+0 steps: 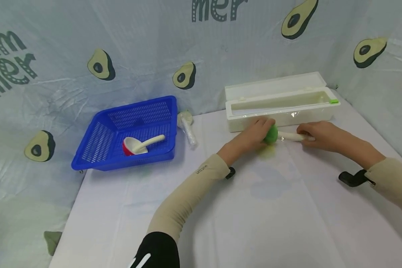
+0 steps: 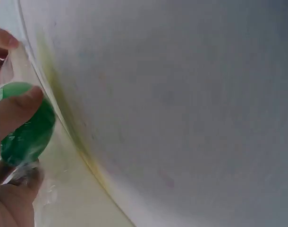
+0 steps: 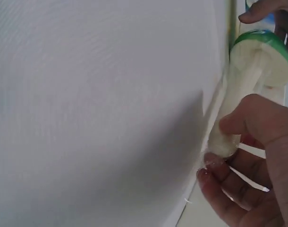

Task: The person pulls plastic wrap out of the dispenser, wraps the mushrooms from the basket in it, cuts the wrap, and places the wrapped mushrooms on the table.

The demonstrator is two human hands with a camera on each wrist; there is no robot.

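A green-and-white soup spoon (image 1: pixel 270 134) in clear plastic wrap is held between my two hands, just in front of a long white box. My left hand (image 1: pixel 254 134) grips its round green bowl (image 2: pixel 26 130), thumb on one side and fingers on the other. My right hand (image 1: pixel 323 137) pinches the end of the cream handle (image 3: pixel 245 92) between thumb and fingers. The clear wrap shows around the bowl and handle in both wrist views. Behind the hands, the white box (image 1: pixel 284 117) stands with its lid (image 1: pixel 278 86) raised.
To the left is a blue plastic basket (image 1: pixel 83 158), with a red-and-white spoon (image 1: pixel 135 146) lying inside. Another wrapped, pale spoon-like thing (image 1: pixel 188 132) lies beside the basket. A white cloth covers the table (image 1: pixel 254 223); an avocado-print curtain (image 1: pixel 137 44) hangs behind.
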